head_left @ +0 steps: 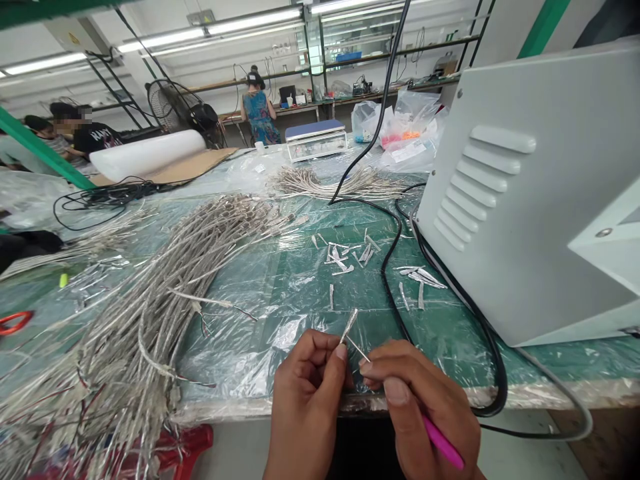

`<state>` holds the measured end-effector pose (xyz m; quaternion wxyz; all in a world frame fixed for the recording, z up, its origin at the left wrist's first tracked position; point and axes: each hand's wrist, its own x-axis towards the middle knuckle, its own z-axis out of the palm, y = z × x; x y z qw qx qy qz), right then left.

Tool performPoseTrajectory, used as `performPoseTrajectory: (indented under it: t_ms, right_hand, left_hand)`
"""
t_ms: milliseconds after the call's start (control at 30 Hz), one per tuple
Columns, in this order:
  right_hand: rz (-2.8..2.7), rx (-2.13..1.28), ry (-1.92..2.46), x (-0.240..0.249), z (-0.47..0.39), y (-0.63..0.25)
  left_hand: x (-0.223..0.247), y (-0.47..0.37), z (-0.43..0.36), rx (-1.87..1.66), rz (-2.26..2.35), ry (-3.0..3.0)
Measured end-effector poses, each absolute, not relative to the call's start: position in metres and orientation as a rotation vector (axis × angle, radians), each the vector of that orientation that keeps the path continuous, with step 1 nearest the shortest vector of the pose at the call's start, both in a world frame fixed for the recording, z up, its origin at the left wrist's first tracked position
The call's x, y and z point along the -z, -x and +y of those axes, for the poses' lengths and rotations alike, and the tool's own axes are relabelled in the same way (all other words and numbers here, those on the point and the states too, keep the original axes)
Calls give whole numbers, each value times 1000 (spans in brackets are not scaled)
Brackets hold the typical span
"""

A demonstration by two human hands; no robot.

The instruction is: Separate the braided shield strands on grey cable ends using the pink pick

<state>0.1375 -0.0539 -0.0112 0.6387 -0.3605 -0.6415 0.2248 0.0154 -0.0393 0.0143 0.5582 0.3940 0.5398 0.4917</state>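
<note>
Near the front edge of the table, my left hand (313, 393) is closed, thumb and fingers pinching a thin cable whose silvery frayed end (351, 323) sticks up. My right hand (430, 403) is wrapped around a pick with a pink handle (447, 445) and a thin metal shaft (359, 349). The shaft's tip meets the cable just above my left fingertips; whether it goes into the strands I cannot tell. To the left lies a large bundle of grey braided cables (185, 267), some with dark and red wire ends showing.
Silvery scraps (340, 257) lie scattered on the plastic-covered green table. A large grey machine housing (530, 193) stands at the right, with a black cable (393, 267) running beside it. Farther back are another cable bundle (345, 183), plastic bags (405, 127) and a person (260, 113).
</note>
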Motion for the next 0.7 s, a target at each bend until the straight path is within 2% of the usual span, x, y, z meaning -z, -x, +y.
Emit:
performPoseTrajectory:
  t_ms: [700]
  right_hand:
    - [-1411,-467,845,8,-54,-135]
  left_hand:
    - [-17,-11,-39,-1086,1239,-911]
